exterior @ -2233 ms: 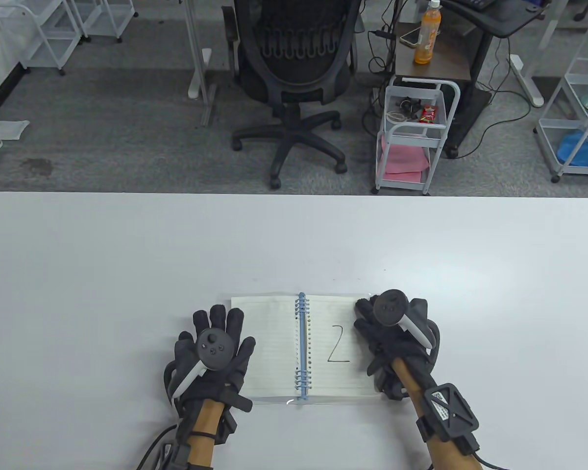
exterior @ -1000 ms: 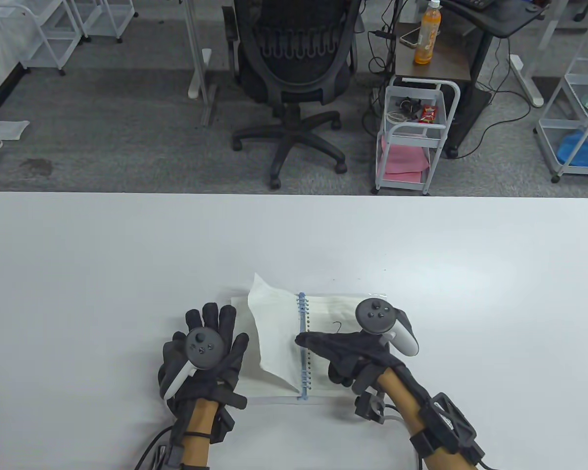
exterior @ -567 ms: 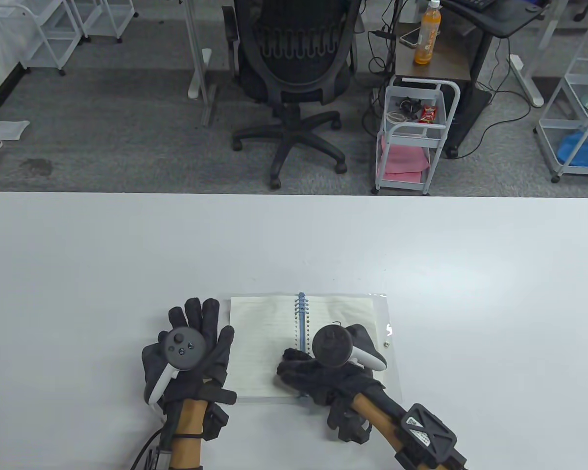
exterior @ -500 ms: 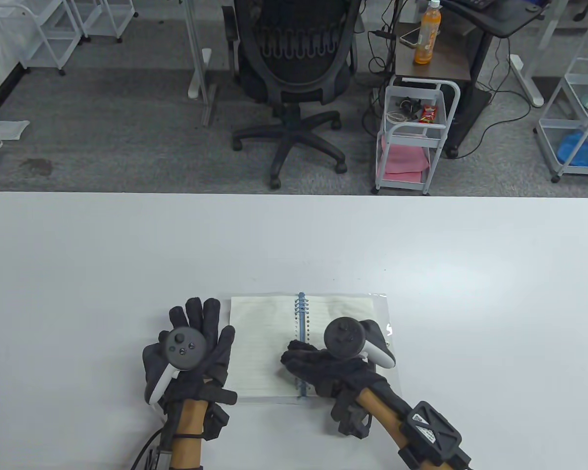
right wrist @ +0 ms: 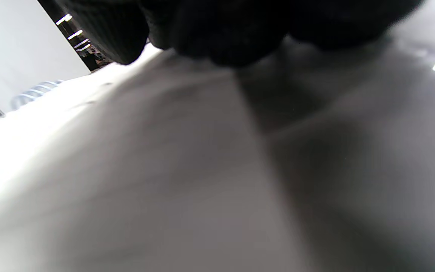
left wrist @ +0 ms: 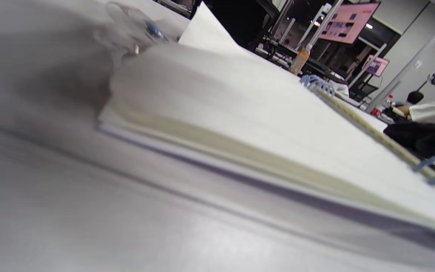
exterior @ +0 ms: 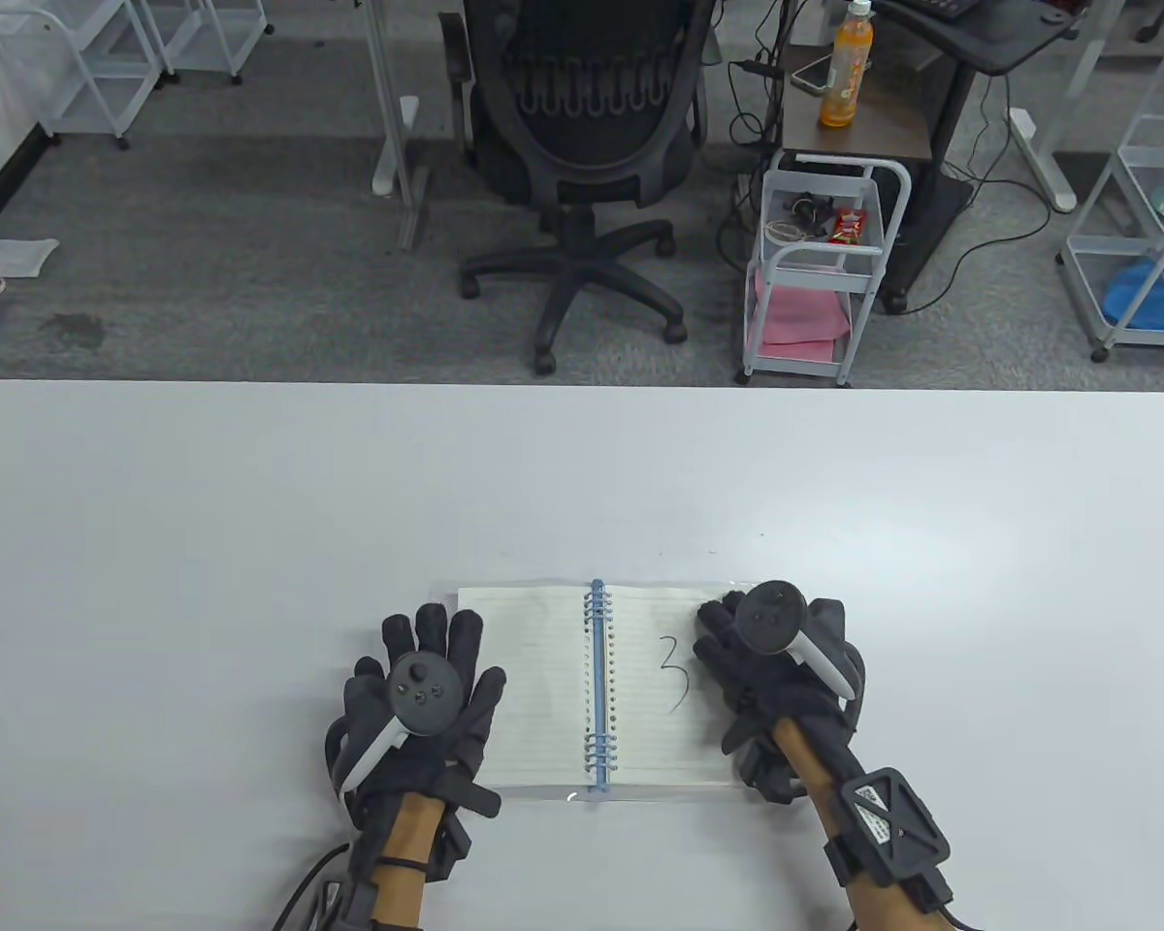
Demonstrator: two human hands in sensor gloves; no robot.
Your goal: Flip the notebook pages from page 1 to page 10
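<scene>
Notebook (exterior: 592, 684) open at page 3. Left hand (exterior: 417, 703) flat, spread, pinning left edge. Right hand (exterior: 771, 669) at outer edge; grip unclear. Lift one sheet only.

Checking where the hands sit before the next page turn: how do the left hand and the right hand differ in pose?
The left hand lies flat, fingers spread, on the notebook's left edge; the right hand is curled at its right edge, by page 3. The left tracker faces up; the right tilts. Both wear black gloves.

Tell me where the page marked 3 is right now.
In the table view, the page marked 3 lies flat just right of the blue spiral binding, with the right hand resting on its outer edge.
</scene>
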